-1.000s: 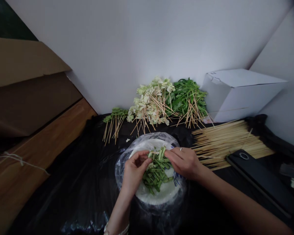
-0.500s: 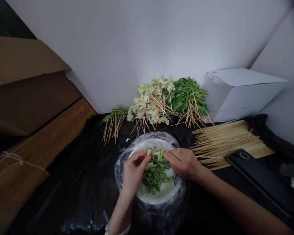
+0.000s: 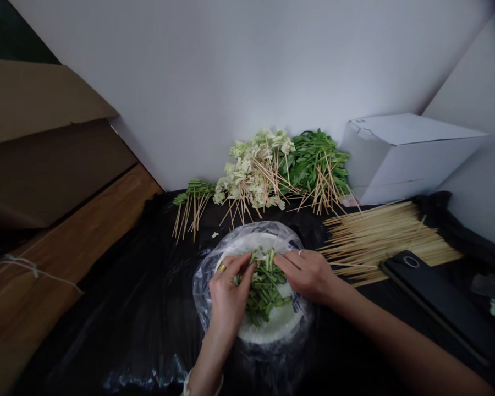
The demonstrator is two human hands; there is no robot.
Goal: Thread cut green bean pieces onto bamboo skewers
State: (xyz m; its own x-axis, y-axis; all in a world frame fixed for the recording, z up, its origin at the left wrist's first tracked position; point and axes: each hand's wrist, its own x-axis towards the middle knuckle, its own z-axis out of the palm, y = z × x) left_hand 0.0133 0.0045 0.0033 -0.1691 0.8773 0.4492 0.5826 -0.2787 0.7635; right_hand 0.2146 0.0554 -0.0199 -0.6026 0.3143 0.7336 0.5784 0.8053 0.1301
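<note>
Over a white plate (image 3: 278, 330) covered in clear plastic, both hands meet above a pile of cut green stems (image 3: 264, 300). My right hand (image 3: 303, 272) is closed on a thin wooden skewer that points left, with green pieces (image 3: 270, 257) threaded at its fingertips. My left hand (image 3: 231, 286) pinches a small green piece (image 3: 253, 256) at the skewer's left end, thumb and forefinger almost together. The skewer between the hands is only partly visible.
Behind the plate lie skewered green stems (image 3: 196, 190), pale leafy vegetables (image 3: 247, 165) and dark leafy greens (image 3: 313, 154). Bare skewers (image 3: 388, 236) and a phone (image 3: 433, 302) are at right, a white box (image 3: 412, 159) behind them. A cardboard box (image 3: 49, 165) stands left.
My left hand has turned, its back and a ring now showing, and the green piece in its fingers is tilted differently. My right hand has barely moved.
</note>
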